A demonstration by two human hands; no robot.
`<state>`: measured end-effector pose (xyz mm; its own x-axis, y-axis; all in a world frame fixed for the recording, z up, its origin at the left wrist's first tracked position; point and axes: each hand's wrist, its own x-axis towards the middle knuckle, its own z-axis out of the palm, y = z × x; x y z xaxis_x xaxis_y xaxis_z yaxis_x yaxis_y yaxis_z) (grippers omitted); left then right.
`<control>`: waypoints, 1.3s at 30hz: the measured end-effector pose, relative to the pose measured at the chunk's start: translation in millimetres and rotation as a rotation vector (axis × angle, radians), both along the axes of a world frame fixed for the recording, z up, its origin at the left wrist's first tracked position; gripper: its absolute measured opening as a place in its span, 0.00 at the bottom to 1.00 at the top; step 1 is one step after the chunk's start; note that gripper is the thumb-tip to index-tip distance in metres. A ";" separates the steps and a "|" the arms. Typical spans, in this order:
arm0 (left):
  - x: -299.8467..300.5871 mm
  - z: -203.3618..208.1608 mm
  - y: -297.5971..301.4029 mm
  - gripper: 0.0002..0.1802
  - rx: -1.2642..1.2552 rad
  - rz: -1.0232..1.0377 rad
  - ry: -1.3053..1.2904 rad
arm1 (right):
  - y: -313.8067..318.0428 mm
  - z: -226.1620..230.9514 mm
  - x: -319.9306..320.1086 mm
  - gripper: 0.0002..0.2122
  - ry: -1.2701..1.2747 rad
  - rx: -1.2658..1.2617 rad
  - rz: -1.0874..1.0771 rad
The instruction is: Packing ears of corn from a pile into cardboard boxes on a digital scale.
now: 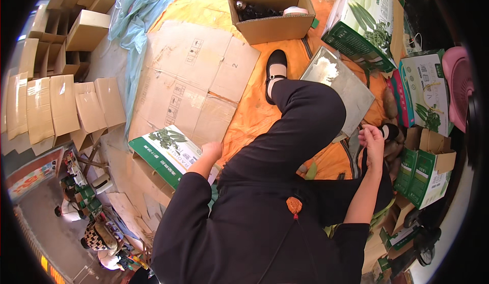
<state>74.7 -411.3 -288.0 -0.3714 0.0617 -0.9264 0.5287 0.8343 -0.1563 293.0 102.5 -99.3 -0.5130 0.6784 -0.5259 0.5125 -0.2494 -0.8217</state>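
My left hand [211, 153] is closed in a fist beside the green-and-white printed carton [168, 149], left of my bent leg. Whatever that fist may hold is hidden. Over by my other foot, my right hand [374, 140] is raised with its fingers curled in toward the thumb; nothing can be made out in them. It is nearest to a black shoe [390, 131] and the corner of a grey flat board [351, 98] with a white patch on it. My other black shoe [275, 65] stands on the orange sheet.
A flattened brown cardboard sheet [204, 75] lies ahead on the left. An open brown box [275, 26] holding dark items stands at the far middle. Printed cartons [364, 24] and a pink plastic basin [458, 88] line the right. Several brown boxes [63, 100] are stacked at left.
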 end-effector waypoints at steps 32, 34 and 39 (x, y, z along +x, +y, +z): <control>-140.4 -47.7 132.0 0.09 0.321 -0.336 -0.062 | -18.6 -28.1 -10.6 0.06 -0.279 -0.077 0.095; -127.0 -36.0 140.9 0.09 0.357 -0.415 -0.081 | -20.9 -24.7 -14.3 0.06 -0.289 -0.045 0.126; -115.2 -33.6 142.7 0.09 0.360 -0.417 -0.053 | -20.9 -29.2 -16.8 0.06 -0.251 -0.026 0.199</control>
<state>-40.4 -268.7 -321.7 -0.2013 0.5100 -0.8363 0.8249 0.5487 0.1361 276.2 81.6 -128.6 -0.4862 0.5625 -0.6687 0.7394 -0.1430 -0.6579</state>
